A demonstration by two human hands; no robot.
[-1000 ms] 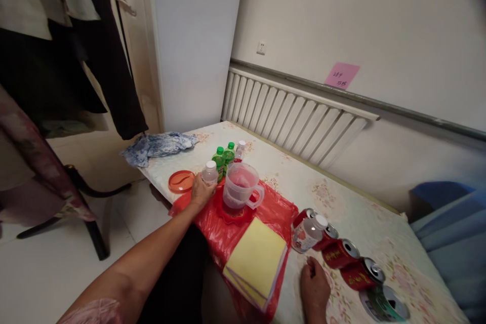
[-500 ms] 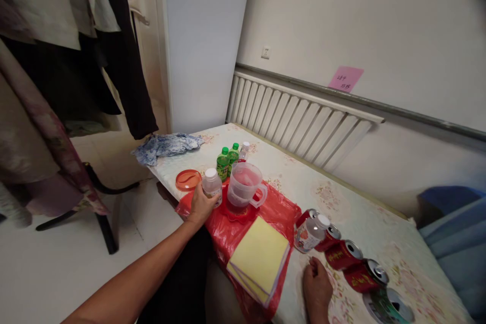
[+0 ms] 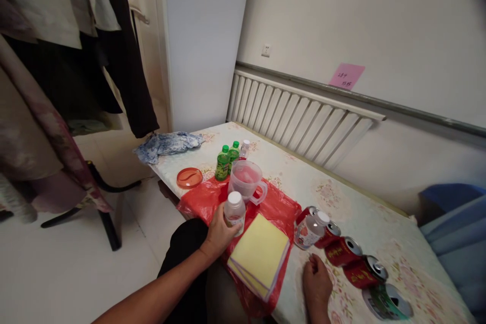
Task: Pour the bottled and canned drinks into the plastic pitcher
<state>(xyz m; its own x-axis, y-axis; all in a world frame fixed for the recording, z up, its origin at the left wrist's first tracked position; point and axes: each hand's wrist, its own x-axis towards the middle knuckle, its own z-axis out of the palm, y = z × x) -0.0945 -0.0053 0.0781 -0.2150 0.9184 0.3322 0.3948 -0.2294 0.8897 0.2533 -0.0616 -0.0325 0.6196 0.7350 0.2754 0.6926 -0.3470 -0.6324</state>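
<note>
My left hand [image 3: 220,233] is wrapped round a clear plastic bottle [image 3: 235,211] with a white cap, upright in front of a translucent measuring jug [image 3: 246,180]. The jug stands on a red plastic bag [image 3: 201,201], its lower part hidden by the bottle. Right beside my left hand is a stack of yellow paper [image 3: 261,250]. My right hand [image 3: 317,283] rests on the table with its fingers curled; whether anything is inside them is hidden. Just beyond it stands another white-capped bottle [image 3: 310,230], close to a row of red drink cans [image 3: 343,251].
Two green-capped bottles [image 3: 223,163] and a smaller white-capped bottle [image 3: 245,149] stand behind the jug. An orange lid [image 3: 189,177] and a blue patterned cloth [image 3: 169,145] lie at the left table edge. A green can [image 3: 387,302] sits at the near right. A radiator [image 3: 296,126] runs along the wall.
My left hand has carried the bottle right and nearer to me, from the jug's left side to in front of it. My right hand has stayed in place.
</note>
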